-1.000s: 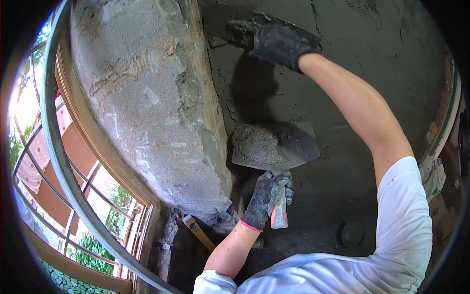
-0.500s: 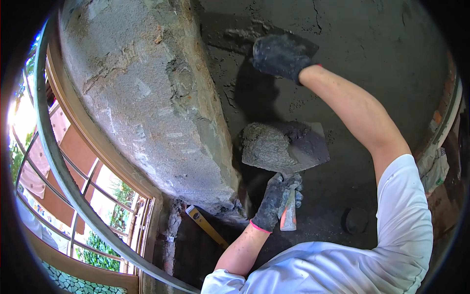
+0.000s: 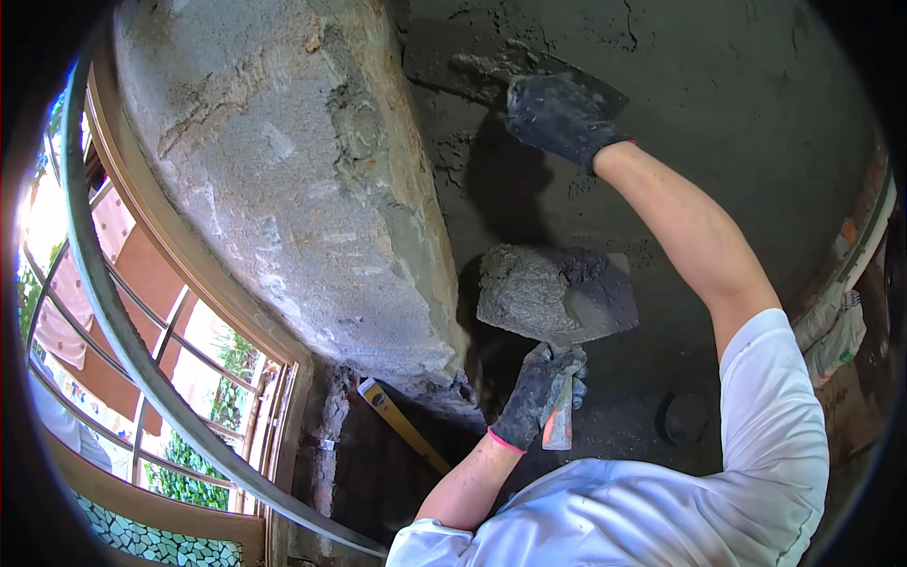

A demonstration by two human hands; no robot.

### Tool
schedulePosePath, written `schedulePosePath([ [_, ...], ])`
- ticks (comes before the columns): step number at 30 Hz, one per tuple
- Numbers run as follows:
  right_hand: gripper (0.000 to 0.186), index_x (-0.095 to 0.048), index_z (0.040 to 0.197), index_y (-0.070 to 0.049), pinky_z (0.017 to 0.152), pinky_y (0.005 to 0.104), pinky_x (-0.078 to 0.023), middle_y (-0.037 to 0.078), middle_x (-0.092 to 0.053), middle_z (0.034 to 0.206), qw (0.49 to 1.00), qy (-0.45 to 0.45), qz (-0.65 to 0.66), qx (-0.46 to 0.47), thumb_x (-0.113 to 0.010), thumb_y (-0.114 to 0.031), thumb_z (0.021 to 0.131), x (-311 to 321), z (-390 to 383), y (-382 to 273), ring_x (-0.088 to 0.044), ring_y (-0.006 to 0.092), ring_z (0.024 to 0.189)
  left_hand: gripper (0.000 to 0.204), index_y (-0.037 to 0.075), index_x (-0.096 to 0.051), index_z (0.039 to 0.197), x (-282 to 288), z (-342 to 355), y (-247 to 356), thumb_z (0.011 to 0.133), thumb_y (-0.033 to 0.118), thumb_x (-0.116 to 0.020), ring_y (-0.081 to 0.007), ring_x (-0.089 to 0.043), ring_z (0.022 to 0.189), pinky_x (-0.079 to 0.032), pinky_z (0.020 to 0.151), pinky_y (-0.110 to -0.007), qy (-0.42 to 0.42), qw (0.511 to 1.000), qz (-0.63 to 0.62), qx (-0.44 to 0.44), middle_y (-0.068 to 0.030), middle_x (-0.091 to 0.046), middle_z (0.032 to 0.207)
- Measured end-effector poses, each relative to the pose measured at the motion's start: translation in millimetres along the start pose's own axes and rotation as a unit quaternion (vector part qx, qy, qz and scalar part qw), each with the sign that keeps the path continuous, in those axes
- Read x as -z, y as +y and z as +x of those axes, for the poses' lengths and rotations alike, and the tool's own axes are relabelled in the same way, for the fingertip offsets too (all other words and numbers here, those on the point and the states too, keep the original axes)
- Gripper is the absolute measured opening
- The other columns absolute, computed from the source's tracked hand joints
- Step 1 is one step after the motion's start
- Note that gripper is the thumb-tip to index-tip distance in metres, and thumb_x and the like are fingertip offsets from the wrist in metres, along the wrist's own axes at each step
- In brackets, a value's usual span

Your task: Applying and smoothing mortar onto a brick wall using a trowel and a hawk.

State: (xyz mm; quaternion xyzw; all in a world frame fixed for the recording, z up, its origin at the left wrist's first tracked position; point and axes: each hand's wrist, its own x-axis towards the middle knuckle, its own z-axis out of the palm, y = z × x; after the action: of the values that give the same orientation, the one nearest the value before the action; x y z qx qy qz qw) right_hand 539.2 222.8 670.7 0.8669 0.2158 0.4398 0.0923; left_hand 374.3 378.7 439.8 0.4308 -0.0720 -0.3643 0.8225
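Observation:
My gloved left hand [image 3: 540, 394] is closed round the orange-tipped handle of a broad-bladed trowel [image 3: 612, 307]. A heap of wet grey mortar [image 3: 522, 291] covers much of its blade, mostly on the left side. Higher up, my gloved right hand [image 3: 559, 115] grips a flat plastering trowel [image 3: 605, 93] against the dark grey mortar-coated wall [image 3: 718, 180]. My fingers and the glove hide its handle. Rough mortar ridges show on the wall left of this hand, beside the pale concrete column [image 3: 283, 198].
A yellow spirit level [image 3: 406, 427] leans below the column. To the left are a barred window [image 3: 179, 378] and a long curved grey edge [image 3: 151, 378] crossing before it. A dark round object [image 3: 684, 420] lies lower right; a crumpled bag [image 3: 836, 340] is at far right.
The view has shifted slightly. Against the wall, my right hand and plastering trowel have moved a little downward. My left hand still holds the loaded trowel in nearly the same place.

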Motion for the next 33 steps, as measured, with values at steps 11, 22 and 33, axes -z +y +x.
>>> schedulePosePath([
  [11,0.02,-0.058,0.08,-0.002,0.062,0.0456,-0.046,0.016,-0.059,0.068,0.997,-0.066,0.001,-0.045,-0.052,-0.02,0.08,-5.3,-12.5,-1.3,-0.06,0.0294,0.067,0.013,0.009,-0.054,0.098,6.6,-2.7,-4.4,0.086,0.011,-0.058,-0.0129,-0.054,0.053,-0.045,0.045,-0.026,0.02,0.999,0.026,-0.013,-0.0025,-0.055,0.073],
  [22,0.018,-0.059,0.087,-0.003,0.06,0.0456,-0.047,0.017,-0.061,0.074,0.993,-0.095,-0.019,-0.063,-0.049,-0.017,0.08,-49.9,-66.5,-41.1,-0.061,0.0302,0.068,0.012,0.009,-0.053,0.094,20.5,-7.6,-8.7,0.085,0.013,-0.06,-0.0136,-0.054,0.051,-0.044,0.044,-0.027,0.064,0.997,0.035,0.005,-0.003,-0.054,0.07],
  [33,0.019,-0.063,0.083,0.0,0.053,0.0459,-0.045,0.015,-0.061,0.066,0.982,-0.055,-0.119,0.136,-0.052,-0.014,0.075,-105.0,-126.6,-44.8,-0.059,0.0283,0.058,0.01,0.008,-0.053,0.09,32.2,4.6,-35.9,0.084,0.011,-0.06,-0.0148,-0.052,0.047,-0.043,0.041,-0.028,0.075,0.996,0.04,0.03,-0.0036,-0.053,0.067],
])
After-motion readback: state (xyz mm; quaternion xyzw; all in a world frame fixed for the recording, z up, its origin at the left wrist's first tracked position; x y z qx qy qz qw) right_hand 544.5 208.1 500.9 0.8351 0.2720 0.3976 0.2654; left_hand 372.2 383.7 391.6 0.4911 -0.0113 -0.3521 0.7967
